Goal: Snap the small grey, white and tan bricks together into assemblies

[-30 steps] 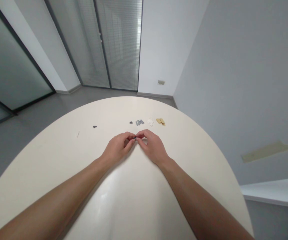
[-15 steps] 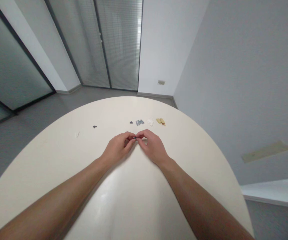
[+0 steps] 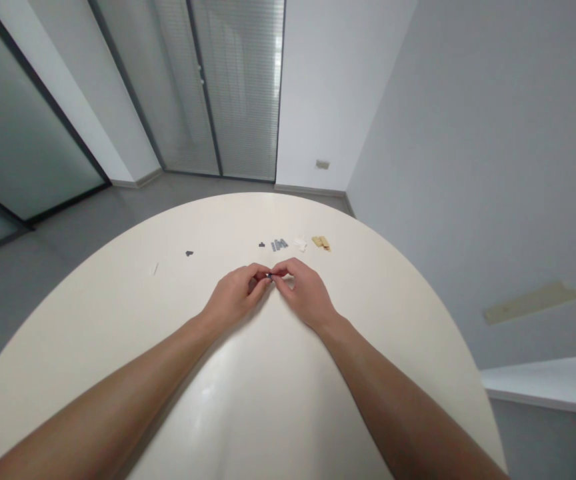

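Fingers of L hand (image 3: 235, 291) & R hand (image 3: 308, 293) pinched dark pc (image 3: 270, 275) from opp. sides, prob. for steadiness. Gray pcs (image 3: 282, 244) & tan pcs (image 3: 324, 243) lay grouped apart, prob. for ID.

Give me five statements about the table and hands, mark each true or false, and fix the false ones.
1. The left hand and right hand meet at a small dark item. True.
2. White pieces lie on the table between gray pieces and tan pieces. True.
3. The tan pieces lie left of the gray pieces. False: they lie to the right.
4. A thin white strip lies left of both hands. True.
5. The table's far edge is straight. False: it curves.
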### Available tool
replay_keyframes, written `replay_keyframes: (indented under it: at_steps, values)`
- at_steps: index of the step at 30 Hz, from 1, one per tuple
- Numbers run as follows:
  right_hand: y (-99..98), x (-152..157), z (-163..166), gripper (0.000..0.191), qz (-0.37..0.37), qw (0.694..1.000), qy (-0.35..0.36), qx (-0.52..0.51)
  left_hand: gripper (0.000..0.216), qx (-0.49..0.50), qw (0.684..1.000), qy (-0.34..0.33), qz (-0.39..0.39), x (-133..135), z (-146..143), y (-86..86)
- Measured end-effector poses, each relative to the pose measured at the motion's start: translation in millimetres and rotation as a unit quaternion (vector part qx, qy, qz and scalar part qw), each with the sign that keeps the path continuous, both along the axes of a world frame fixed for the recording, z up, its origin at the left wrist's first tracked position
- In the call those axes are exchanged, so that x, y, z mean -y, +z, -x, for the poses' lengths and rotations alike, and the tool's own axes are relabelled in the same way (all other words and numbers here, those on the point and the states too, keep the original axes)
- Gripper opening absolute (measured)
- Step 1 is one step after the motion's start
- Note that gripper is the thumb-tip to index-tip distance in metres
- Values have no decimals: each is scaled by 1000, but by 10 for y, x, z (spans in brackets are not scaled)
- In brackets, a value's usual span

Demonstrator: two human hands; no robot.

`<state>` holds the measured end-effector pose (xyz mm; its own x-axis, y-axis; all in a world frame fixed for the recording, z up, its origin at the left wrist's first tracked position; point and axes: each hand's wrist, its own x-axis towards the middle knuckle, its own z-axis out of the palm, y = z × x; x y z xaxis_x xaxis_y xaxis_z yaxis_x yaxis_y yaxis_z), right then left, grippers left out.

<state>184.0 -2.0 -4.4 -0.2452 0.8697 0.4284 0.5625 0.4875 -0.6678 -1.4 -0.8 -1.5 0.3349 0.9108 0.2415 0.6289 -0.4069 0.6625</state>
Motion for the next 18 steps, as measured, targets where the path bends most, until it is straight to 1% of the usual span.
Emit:
replay_keyframes:
  at_steps: [18]
  values:
    - [-15,-4,11,14,8,1000,0,8,22,-1,1000,-4,1,2,-2,17]
